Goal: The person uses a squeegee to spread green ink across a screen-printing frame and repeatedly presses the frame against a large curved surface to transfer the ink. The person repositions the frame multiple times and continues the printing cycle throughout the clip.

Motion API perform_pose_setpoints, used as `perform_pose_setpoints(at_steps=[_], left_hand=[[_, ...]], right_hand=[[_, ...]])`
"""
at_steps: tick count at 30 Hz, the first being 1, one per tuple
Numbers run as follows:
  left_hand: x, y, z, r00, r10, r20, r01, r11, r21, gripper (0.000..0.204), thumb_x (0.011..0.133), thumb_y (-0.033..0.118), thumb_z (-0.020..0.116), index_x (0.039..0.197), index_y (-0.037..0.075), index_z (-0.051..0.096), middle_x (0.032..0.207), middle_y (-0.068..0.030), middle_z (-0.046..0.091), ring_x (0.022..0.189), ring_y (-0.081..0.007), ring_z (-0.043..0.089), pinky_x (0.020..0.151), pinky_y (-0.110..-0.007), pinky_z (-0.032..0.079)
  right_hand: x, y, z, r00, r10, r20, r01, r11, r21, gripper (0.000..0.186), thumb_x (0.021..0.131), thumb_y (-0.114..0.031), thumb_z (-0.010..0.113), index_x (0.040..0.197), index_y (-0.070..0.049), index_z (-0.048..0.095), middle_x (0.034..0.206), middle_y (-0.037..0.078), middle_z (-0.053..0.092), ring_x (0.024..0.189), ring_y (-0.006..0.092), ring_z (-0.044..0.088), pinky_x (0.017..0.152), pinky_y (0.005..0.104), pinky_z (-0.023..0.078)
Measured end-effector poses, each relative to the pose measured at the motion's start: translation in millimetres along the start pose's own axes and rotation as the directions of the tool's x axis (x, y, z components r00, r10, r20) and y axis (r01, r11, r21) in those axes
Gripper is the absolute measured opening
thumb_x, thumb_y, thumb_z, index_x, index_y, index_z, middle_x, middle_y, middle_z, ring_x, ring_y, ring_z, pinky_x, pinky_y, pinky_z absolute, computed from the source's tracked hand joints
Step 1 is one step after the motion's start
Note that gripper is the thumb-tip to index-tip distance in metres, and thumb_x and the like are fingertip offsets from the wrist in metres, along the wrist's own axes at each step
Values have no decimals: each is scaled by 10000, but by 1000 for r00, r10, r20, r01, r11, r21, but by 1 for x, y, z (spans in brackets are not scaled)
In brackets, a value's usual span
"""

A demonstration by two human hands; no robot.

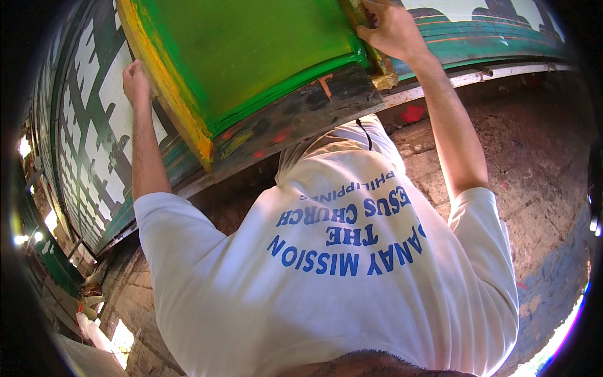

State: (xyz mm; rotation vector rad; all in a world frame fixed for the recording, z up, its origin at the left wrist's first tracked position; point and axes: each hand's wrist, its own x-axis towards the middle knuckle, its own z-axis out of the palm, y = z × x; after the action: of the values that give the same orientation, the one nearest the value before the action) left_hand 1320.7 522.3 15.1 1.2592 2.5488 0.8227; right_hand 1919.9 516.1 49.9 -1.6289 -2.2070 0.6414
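A screen-printing frame (301, 103) lies on the long table, with a green mesh (251, 56) and paint-smeared, yellowish side rails. Its dark near rail carries red and yellow paint marks. On the left, my left hand (135, 81) is closed at the outer edge of the yellow rail, its fingertips partly hidden. My right hand (397, 32) grips the right rail near the top of the picture, thumb on the inner side and fingers bent over the rail. What lies under the frame is hidden.
The long table (502, 45) has a teal surface and a pale metal edge (433, 90). White pieces with a dark blocky pattern (103, 125) cover its left part. Below is a stained, cracked floor (540, 182). Clutter (94, 314) stands at the lower left.
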Motion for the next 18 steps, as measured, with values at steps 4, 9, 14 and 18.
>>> perform_pose_setpoints(at_steps=[4, 9, 14, 18], left_hand=[[1, -4, 13, 1000, 4, 19, -6, 994, 108, 520, 1030, 479, 569, 1348, 75, 643, 1325, -163, 701, 1250, -347, 645, 1085, -443, 465], [-1, -5, 22, 998, 50, 37, -55, 990, 131, 513, 1046, 476, 508, 1331, 69, 641, 1327, -204, 695, 1254, -402, 642, 1067, -480, 483], [-12, 6, 20, 999, 32, 29, -36, 987, 158, 522, 1046, 519, 484, 1357, 124, 626, 1306, -209, 710, 1244, -419, 651, 1042, -511, 506], [-23, 11, 16, 998, 35, 46, -38, 997, 64, 524, 1046, 510, 500, 1375, 120, 623, 1338, -195, 695, 1255, -410, 643, 1051, -508, 493]], right_hand=[[1, 0, 12, 996, 62, 68, -55, 994, -94, 472, 895, -354, 782, 1270, -76, 713, 1096, 218, 751, 1016, 398, 735, 913, 496, 596], [-28, -45, 10, 956, -248, -159, 258, 965, 45, 513, 944, -428, 755, 1283, -46, 703, 1284, 210, 699, 1167, 388, 685, 983, 475, 571], [-83, -131, 27, 746, -613, 261, 551, 787, 276, 450, 908, -338, 765, 1252, -51, 725, 1215, 181, 709, 1202, 352, 662, 1031, 447, 546], [-85, -162, 46, 679, -636, 367, 702, 708, -71, 324, 859, -148, 729, 1174, -73, 738, 1069, 122, 721, 1082, 271, 699, 949, 403, 577]])
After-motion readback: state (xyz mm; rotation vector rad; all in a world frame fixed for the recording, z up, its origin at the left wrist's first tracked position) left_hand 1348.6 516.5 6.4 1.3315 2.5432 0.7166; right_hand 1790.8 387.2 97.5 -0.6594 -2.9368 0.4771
